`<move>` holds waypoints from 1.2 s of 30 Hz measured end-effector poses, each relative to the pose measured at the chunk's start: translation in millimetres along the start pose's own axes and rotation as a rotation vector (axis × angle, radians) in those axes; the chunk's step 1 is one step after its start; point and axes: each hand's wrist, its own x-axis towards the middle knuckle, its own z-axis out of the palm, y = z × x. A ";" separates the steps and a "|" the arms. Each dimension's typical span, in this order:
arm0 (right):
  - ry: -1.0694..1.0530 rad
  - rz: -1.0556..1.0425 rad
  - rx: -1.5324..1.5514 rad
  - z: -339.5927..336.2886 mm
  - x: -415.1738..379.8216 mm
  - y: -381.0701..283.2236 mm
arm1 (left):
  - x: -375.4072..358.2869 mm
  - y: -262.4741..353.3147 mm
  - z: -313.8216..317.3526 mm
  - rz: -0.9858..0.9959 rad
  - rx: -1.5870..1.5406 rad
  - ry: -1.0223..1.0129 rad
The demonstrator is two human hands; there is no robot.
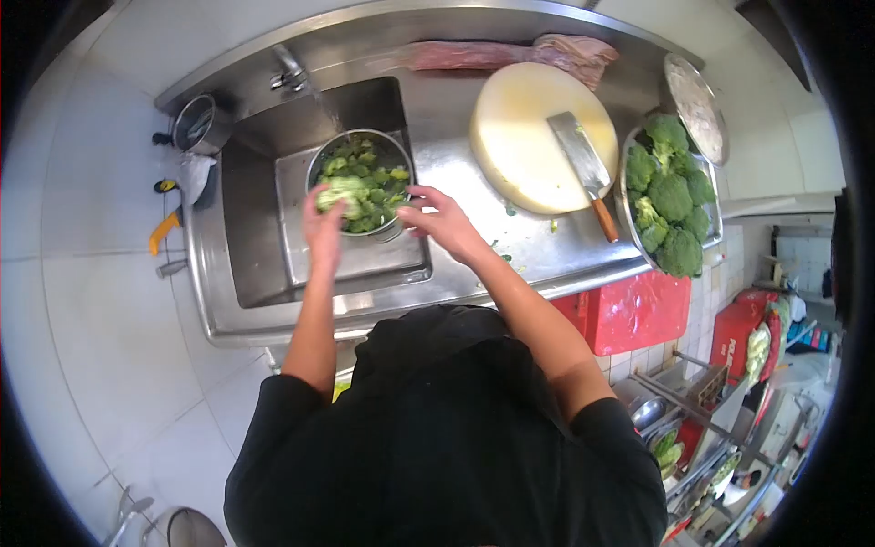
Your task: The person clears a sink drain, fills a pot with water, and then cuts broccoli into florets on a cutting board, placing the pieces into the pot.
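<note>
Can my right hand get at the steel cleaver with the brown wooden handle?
Likely yes: the brown wooden handle of the steel cleaver juts past the thick, round, pale cutting board, uncovered. Your right hand, by the round metal pot, appears empty, with mostly flat steel counter between.

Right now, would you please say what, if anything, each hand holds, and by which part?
Left hand: the pale piece, apparently by its near edge. Right hand: at the pot rim; whether it grips cannot be told.

- broccoli pieces (pixel 363 170): small, green, some darker than others, heaped loosely inside the pot;
- paler green clump (pixel 343 191): at the pot's near-left side;
- pot (pixel 366 131): round, metal, open-topped, in the sink (pixel 251 219)
</note>
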 end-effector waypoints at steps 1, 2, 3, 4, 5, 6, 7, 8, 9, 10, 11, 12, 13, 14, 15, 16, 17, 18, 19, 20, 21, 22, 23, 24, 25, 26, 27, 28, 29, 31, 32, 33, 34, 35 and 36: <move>-0.041 -0.020 -0.018 5.3 -2.5 -19.3 | 5.1 10.5 -7.0 0.046 -0.064 0.022; -0.073 -0.039 -0.038 -1.4 -3.8 -30.3 | 9.7 20.4 -12.0 0.088 -0.131 0.036; -0.008 -0.156 -0.171 -18.1 -3.2 -30.5 | 12.3 32.2 -13.9 0.088 -0.122 0.050; 0.058 -0.269 -0.307 -35.7 -0.2 -26.9 | 14.9 41.3 -14.9 0.091 -0.112 0.064; 0.122 -0.378 -0.447 -54.0 3.3 -22.8 | 17.4 43.5 -14.1 0.085 -0.131 0.028; 0.259 -0.487 -0.604 -84.9 2.7 -18.7 | 18.0 44.6 -11.5 0.081 -0.152 -0.010; 0.424 -0.473 -0.707 -113.5 -4.1 -15.7 | 14.0 47.7 -5.4 0.060 -0.120 -0.046; 0.609 -0.449 -0.813 -144.3 -13.5 -12.5 | 9.9 46.7 6.1 0.039 -0.093 -0.102; 0.760 -0.410 -0.959 -175.9 -21.0 -3.2 | 8.8 37.8 17.6 0.026 -0.084 -0.163; 0.829 -0.328 -1.087 -205.5 -27.5 6.0 | 8.0 25.9 31.0 0.012 -0.074 -0.235; 0.896 -0.229 -1.209 -231.7 -30.0 14.2 | 5.1 14.5 46.0 -0.014 -0.050 -0.294; 0.956 -0.113 -1.322 -255.8 -33.7 22.8 | 0.5 2.9 64.3 -0.039 -0.022 -0.354; 0.863 -0.029 -1.340 -274.2 -34.5 30.2 | -6.8 -0.1 84.9 -0.059 0.012 -0.441; 0.767 0.050 -1.343 -291.4 -30.7 34.8 | -12.7 -2.1 106.6 -0.073 0.047 -0.523; 0.729 0.102 -1.230 -300.4 -28.8 40.6 | -15.7 -7.6 128.1 -0.094 0.042 -0.586; 0.671 0.138 -1.149 -302.7 -27.1 43.5 | -18.1 -10.4 148.0 -0.112 0.040 -0.639; 0.662 0.098 -1.055 -305.2 -25.7 48.6 | -18.7 -14.9 168.5 -0.130 0.039 -0.689; 0.690 0.024 -1.040 -304.5 -24.1 56.6 | -19.5 -16.3 186.4 -0.114 0.061 -0.728; 0.690 0.048 -1.062 -296.3 -28.6 55.2 | -20.2 -13.0 203.7 -0.099 0.084 -0.768; 0.699 0.072 -1.083 -283.0 -39.9 48.9 | -21.1 -10.2 220.9 -0.086 0.106 -0.812; 0.633 0.134 -0.936 -267.7 -66.3 25.4 | -20.5 -6.7 234.4 -0.051 0.101 -0.827; 0.722 0.026 -0.957 -258.5 -67.7 41.3 | -18.7 -1.6 245.5 -0.018 0.094 -0.836; 0.696 0.049 -0.912 -250.5 -81.2 46.7 | -15.7 3.7 253.5 0.028 0.115 -0.820; 0.665 0.064 -0.864 -241.9 -94.0 42.6 | -11.4 10.1 258.1 0.079 0.136 -0.798; 0.612 0.073 -0.882 -234.2 -117.3 35.2 | -6.4 17.8 262.1 0.085 0.118 -0.774; 0.555 0.078 -0.897 -226.4 -141.8 33.9 | -1.0 26.0 265.7 0.093 0.102 -0.746; 0.502 0.073 -0.916 -222.0 -153.4 44.0 | 4.5 33.2 267.6 0.108 0.097 -0.735; 0.443 0.065 -0.935 -218.3 -165.4 49.3 | 6.2 41.9 271.3 0.124 0.091 -0.718; 0.402 0.083 -0.910 -213.9 -177.1 52.3 | 5.4 49.3 273.9 0.163 0.117 -0.707; 0.361 0.056 -0.772 -210.9 -205.7 44.0 | 8.6 50.1 280.0 0.171 0.171 -0.718; 0.332 0.040 -0.704 -211.0 -210.4 41.9 | 15.6 49.6 282.2 0.175 0.199 -0.715; 0.397 0.020 -0.637 -209.7 -201.1 60.0 | 40.0 26.5 283.5 0.195 0.113 -0.837; 0.447 0.006 -0.575 -211.6 -197.0 76.9 | 47.9 14.2 285.7 0.287 0.289 -0.827; 0.461 -0.023 -0.513 -210.7 -190.5 84.0 | 26.4 13.0 290.2 0.216 0.275 -0.776; 0.435 -0.017 -0.473 -214.2 -197.9 75.5 | -14.4 30.9 296.5 0.128 0.318 -0.814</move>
